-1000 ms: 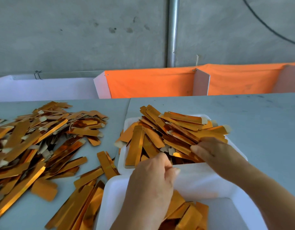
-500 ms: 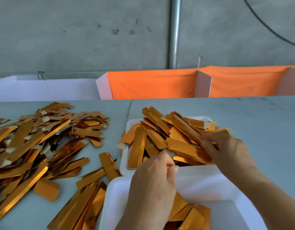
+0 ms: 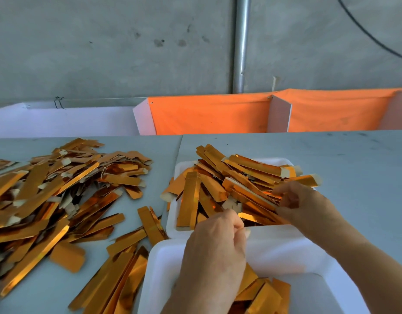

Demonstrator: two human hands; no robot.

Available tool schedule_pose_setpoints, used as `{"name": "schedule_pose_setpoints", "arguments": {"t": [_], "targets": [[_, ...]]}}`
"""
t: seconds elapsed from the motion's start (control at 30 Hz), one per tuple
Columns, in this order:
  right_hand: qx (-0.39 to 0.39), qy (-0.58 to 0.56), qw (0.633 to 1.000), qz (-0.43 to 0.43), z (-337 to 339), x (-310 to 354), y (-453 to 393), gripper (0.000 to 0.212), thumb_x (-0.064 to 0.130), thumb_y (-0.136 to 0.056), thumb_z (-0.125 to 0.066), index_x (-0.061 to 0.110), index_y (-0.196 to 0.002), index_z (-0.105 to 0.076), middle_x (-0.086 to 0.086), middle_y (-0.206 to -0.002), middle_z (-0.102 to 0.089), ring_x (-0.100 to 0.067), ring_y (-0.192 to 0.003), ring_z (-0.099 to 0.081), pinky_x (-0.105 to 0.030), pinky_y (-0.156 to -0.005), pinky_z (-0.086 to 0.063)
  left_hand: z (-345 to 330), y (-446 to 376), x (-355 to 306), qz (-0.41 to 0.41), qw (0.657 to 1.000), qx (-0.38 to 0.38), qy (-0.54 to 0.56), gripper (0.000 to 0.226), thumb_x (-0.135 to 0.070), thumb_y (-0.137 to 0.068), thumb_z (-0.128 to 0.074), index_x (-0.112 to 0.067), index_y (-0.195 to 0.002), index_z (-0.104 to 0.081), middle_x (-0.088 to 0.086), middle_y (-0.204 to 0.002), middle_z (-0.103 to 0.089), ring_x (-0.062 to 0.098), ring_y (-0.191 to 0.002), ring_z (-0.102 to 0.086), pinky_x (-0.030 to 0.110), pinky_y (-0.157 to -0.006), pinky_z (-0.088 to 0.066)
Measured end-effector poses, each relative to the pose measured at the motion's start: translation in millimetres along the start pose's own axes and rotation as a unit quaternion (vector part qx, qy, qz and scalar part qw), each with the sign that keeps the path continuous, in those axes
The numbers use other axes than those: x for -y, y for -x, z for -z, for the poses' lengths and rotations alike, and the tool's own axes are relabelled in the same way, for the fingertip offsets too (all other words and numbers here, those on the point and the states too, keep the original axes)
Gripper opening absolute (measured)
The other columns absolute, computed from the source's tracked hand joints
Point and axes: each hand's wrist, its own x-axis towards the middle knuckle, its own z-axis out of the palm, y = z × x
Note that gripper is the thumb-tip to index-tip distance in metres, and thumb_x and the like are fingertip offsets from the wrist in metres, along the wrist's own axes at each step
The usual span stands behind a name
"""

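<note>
The gold strips (image 3: pixel 247 177) lie in a heap in the far tray (image 3: pixel 180 168), a white one on the grey tabletop (image 3: pixel 354 166); several strips stick out over its rim. The right hand (image 3: pixel 308 207) reaches in from the right side; its fingers (image 3: pixel 284 191) are curled around a few of the strips at the right part of the heap and grasp them. The left hand (image 3: pixel 216 252) is over the near tray (image 3: pixel 286 250), which stands just against the far one and holds more strips; its fingers (image 3: pixel 238 223) are bent inward at the near edge of the heap, but I cannot tell if they pinch a strip. A loose pile (image 3: pixel 59 189) of the same strips covers the tabletop at the left; behind hangs an orange cloth (image 3: pixel 207 116).
</note>
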Motion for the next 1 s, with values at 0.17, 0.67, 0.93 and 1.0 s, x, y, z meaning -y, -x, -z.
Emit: {"name": "schedule_pose_setpoints", "arguments": {"t": [0.17, 0.67, 0.93, 1.0], "targets": [[0.003, -0.224, 0.973, -0.058, 0.4, -1.1, -1.2, 0.011, 0.013, -0.081, -0.074, 0.024, -0.078, -0.071, 0.002, -0.073, -0.063, -0.016, -0.073, -0.060, -0.021, -0.062, -0.043, -1.4, -0.9, 0.6, 0.001, 1.000, -0.002, -0.010, 0.018, -0.033, -0.096, -0.049, -0.032, -0.111, -0.058, -0.019, -0.108, -0.062, 0.001, -0.098, -0.058, 0.009, -0.078, -0.047], [0.194, -0.600, 0.769, -0.103, 13.7, 33.3, 21.4, 0.016, -0.008, -0.063, -0.064, 0.003, -0.068, -0.074, -0.017, -0.080, -0.072, -0.024, -0.075, -0.073, -0.022, -0.060, -0.058, 2.5, -6.4, 3.6, 0.152, 0.865, -0.001, 0.478, 0.061, -0.058, -0.076, -0.058, -0.025, -0.127, -0.055, -0.003, -0.117, -0.067, 0.009, -0.104, -0.065, 0.032, -0.096, -0.050], [0.286, -0.443, 0.848, -0.047, 15.4, 45.6, 32.0, 0.010, 0.021, -0.072, -0.080, 0.015, -0.071, -0.072, -0.010, -0.070, -0.066, -0.014, -0.061, -0.063, -0.019, -0.052, -0.050, -3.4, -7.4, 4.3, 0.186, 0.878, -0.022, 0.441, 0.035, -0.012, -0.096, -0.051, -0.030, -0.076, -0.074, 0.000, -0.081, -0.074, 0.020, -0.083, -0.071, 0.033, -0.073, -0.056], [0.190, -0.411, 0.889, -0.063, 20.7, 37.8, 27.4, 0.021, 0.036, -0.067, -0.073, 0.016, -0.072, -0.071, -0.008, -0.063, -0.060, -0.011, -0.050, -0.053, -0.016, -0.045, -0.043, -0.1, -6.4, 0.8, 0.200, 0.859, 0.008, 0.470, 0.033, -0.018, -0.098, -0.047, -0.023, -0.076, -0.072, 0.000, -0.080, -0.075, 0.015, -0.080, -0.072, 0.033, -0.078, -0.055]]}}
